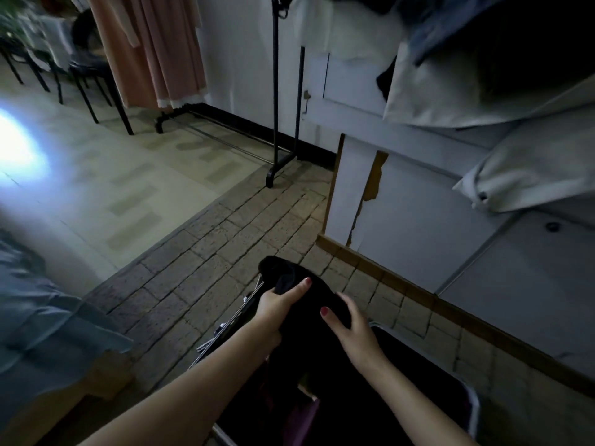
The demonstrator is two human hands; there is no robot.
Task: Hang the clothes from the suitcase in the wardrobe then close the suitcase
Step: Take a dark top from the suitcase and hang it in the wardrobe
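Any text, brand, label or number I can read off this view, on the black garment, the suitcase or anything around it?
None can be read.
black garment, held by the left hand and the right hand: no tag or print shows.
suitcase: no logo visible; dark.
pink dress on the clothes rack: no print.
cabinet doors: plain.

Dim room here: a brick-patterned floor (225, 239) meets pale tiles (96, 175), where a bright glare (16, 146) pools at the left. Black chair legs (96, 98) stand at the back, against a white wall (238, 66) with dark skirting (251, 123).
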